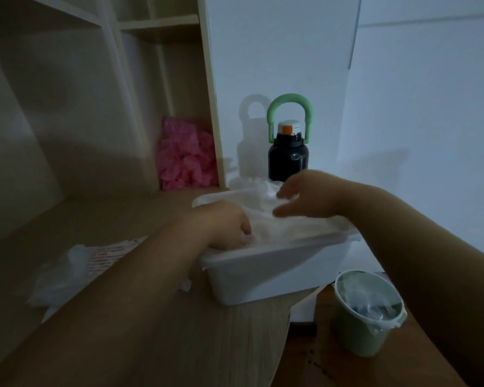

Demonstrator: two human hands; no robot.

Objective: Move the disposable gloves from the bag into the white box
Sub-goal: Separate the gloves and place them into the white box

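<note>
A white box (pixel 266 272) stands on the wooden desk near its right edge. It is heaped with thin clear disposable gloves (pixel 288 224). My left hand (pixel 224 227) reaches into the box's near left corner with its fingertips pressed down into the gloves. Over the pile, my right hand (pixel 305 194) hovers or lightly touches it, fingers spread and relaxed. A flat plastic bag (pixel 76 272) with red print lies on the desk to the left, partly hidden under my left forearm.
A black bottle (pixel 288 160) with a green handle stands behind the box against the wall. A pink crumpled bundle (pixel 185 157) sits in the shelf unit at the back. A green lined bin (pixel 366 311) stands on the floor at the right.
</note>
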